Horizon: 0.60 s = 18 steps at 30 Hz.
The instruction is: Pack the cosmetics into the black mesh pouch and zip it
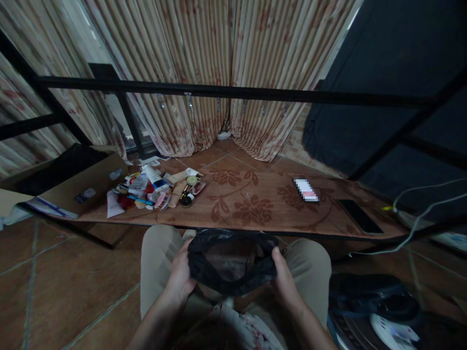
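Observation:
Between my knees, a dark pouch-like bag is stretched wide, its mouth facing up and its inside showing. My left hand grips its left rim, and my right hand grips the right rim with the thumb on top. Beyond the bag, on the low table, lies a pile of cosmetics with tubes, small bottles and compacts. A white and blue tube rests on top of that pile. The contents of the bag, if any, are too dark to make out.
An open cardboard box with dark cloth inside stands at the table's left end. Toward the right lie a lit phone and a dark phone-like slab. A white cable hangs at the right edge. A black metal bar crosses behind.

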Each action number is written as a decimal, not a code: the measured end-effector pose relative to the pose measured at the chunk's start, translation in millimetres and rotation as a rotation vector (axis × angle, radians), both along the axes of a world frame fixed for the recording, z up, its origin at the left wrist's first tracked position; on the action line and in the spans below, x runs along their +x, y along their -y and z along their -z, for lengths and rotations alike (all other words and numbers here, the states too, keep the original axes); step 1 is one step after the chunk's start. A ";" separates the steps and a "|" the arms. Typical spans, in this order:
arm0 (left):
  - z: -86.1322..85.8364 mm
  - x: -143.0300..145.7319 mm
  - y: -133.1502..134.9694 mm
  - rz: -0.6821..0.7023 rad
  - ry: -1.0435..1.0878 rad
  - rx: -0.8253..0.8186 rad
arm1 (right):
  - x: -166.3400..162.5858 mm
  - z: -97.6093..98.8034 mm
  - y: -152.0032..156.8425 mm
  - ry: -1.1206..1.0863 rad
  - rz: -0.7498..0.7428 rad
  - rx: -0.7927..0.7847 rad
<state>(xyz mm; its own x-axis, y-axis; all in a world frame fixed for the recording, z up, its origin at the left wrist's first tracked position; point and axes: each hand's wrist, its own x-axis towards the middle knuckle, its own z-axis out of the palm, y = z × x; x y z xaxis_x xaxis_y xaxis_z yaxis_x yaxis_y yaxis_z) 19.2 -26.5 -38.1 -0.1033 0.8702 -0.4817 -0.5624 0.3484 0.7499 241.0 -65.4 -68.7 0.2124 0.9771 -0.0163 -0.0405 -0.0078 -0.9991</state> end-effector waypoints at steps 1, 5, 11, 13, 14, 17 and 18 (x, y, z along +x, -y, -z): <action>-1.3 2.4 -1.1 -0.020 -0.058 0.052 | 1.2 -1.3 -1.1 -0.016 0.000 0.004; -6.8 10.9 -10.9 -0.120 -0.304 0.232 | 2.8 -8.3 -5.0 0.022 0.013 0.009; -2.1 11.4 -43.2 -0.137 -0.612 0.388 | -1.5 -31.4 -22.4 0.088 -0.028 -0.008; 1.3 10.9 -60.3 -0.128 -0.660 0.408 | -1.3 -39.5 -39.1 0.082 -0.015 -0.025; 2.6 11.2 -70.3 -0.114 -0.652 0.414 | -0.4 -42.6 -50.2 0.078 -0.003 -0.030; 4.3 13.4 -106.3 -0.020 -0.544 0.399 | 4.8 -46.8 -92.3 0.104 0.019 -0.027; 4.2 14.2 -120.1 0.012 -0.515 0.388 | 6.8 -46.2 -108.0 0.117 0.023 -0.025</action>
